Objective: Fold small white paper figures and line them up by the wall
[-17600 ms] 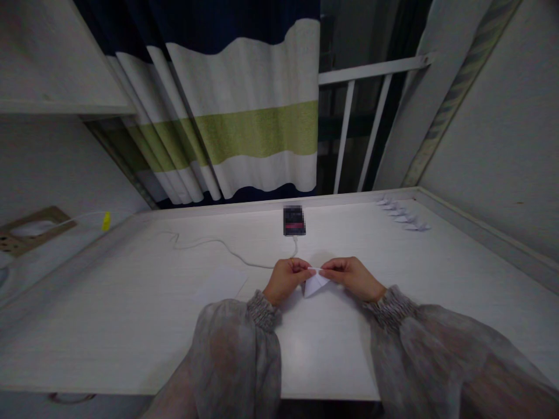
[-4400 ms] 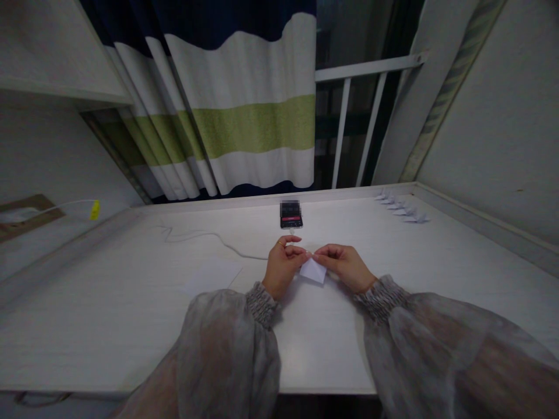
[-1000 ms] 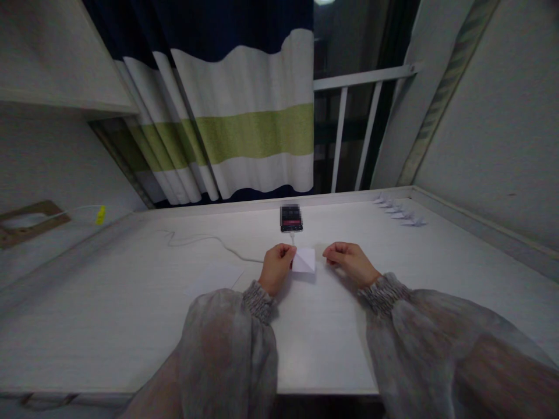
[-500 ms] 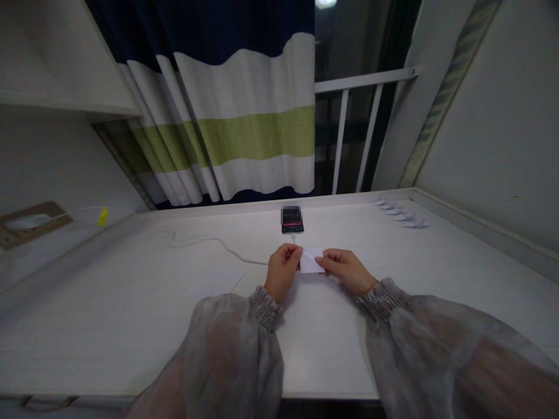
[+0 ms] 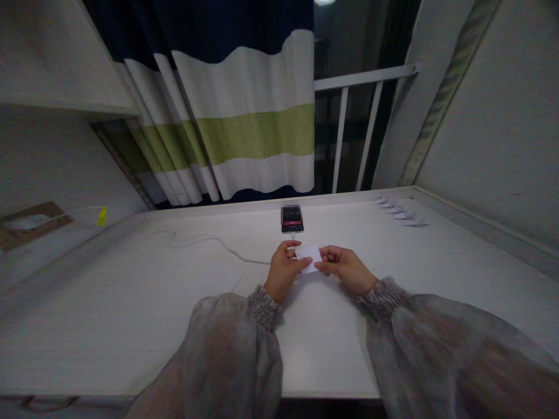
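A small squarish piece of white folded paper (image 5: 311, 254) is held between my two hands, a little above the desk and tilted slightly. My left hand (image 5: 283, 269) grips its left side, with the thumb lying across the front and the index finger raised at the top edge. On the right, my right hand (image 5: 345, 269) pinches the paper's lower right edge between thumb and fingers. The fingertips behind the paper are partly hidden.
A phone (image 5: 292, 220) lies beyond my hands, with a white cable (image 5: 231, 250) running left. Several folded paper figures (image 5: 402, 214) stand in a row at the back right. Flat white paper (image 5: 218, 282) lies left on the white desk (image 5: 109, 326). A striped curtain (image 5: 244, 134) hangs behind.
My left thumb has slid right across the front of the paper, and the left index finger has lifted. The paper has turned a little. My right hand has barely moved.
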The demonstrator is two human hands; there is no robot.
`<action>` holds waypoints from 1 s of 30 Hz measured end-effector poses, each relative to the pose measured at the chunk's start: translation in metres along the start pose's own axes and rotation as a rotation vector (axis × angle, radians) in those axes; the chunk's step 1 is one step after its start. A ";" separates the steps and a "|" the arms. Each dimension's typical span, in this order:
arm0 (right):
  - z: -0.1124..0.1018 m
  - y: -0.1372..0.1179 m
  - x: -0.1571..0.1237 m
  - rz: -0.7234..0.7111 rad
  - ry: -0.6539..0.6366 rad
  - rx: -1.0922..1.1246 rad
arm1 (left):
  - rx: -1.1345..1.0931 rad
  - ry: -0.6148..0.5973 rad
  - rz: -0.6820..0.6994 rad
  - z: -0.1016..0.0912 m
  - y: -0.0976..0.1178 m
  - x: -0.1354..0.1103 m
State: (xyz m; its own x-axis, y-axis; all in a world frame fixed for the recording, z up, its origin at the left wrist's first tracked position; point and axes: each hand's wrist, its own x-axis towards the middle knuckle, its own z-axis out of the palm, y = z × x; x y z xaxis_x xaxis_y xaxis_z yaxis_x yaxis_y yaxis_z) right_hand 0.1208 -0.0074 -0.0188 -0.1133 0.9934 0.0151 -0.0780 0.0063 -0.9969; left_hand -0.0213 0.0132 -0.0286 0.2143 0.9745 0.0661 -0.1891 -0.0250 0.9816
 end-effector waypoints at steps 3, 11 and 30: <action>-0.002 0.004 0.002 0.004 0.035 0.060 | -0.001 -0.002 0.000 0.000 0.000 0.000; -0.010 0.007 0.005 -0.022 0.078 0.144 | 0.018 -0.041 -0.049 -0.002 -0.002 0.000; -0.012 0.004 0.004 -0.004 0.165 0.183 | -0.103 -0.243 -0.073 -0.006 0.004 -0.004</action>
State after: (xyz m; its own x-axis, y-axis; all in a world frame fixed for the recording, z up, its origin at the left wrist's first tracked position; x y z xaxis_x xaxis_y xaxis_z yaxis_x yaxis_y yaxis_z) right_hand 0.1324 -0.0015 -0.0238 0.0494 0.9987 -0.0083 -0.2578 0.0047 -0.9662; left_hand -0.0290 0.0105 -0.0265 0.4521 0.8906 0.0493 -0.2588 0.0780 0.9628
